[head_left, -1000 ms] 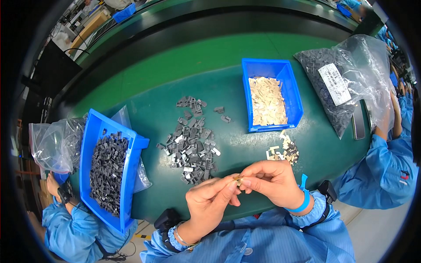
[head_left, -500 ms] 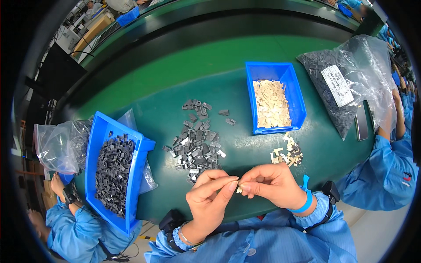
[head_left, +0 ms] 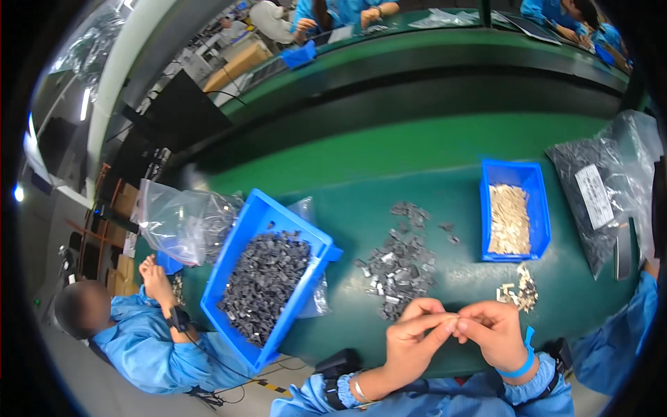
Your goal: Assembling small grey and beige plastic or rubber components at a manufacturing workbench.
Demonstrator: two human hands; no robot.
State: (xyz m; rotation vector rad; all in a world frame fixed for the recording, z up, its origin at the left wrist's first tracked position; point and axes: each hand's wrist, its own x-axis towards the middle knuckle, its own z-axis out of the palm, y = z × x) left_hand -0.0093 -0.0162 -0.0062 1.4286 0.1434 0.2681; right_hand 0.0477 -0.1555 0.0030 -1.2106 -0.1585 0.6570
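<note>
My left hand (head_left: 419,342) and my right hand (head_left: 495,336) meet fingertip to fingertip above the near edge of the green table. Both are closed in a pinch. The fingers hide most of what lies between them; half a second ago a small cream-coloured piece showed there by the right thumb. Just beyond my left hand is a loose pile of small dark grey plastic pieces (head_left: 403,270), some with shiny faces. A smaller pile of cream-coloured pieces (head_left: 526,292) lies beyond my right hand.
A large blue bin (head_left: 226,272) of dark pieces stands left, by a clear plastic bag (head_left: 177,221). A smaller blue bin (head_left: 545,226) holds cream pieces. Right of it lie a filled bag (head_left: 580,167) and a phone (head_left: 623,257). A co-worker (head_left: 149,340) sits at left.
The view has swung left and up, so the table's contents appear farther right and lower. My hands stay pinched together; the cream piece between them no longer shows clearly.
</note>
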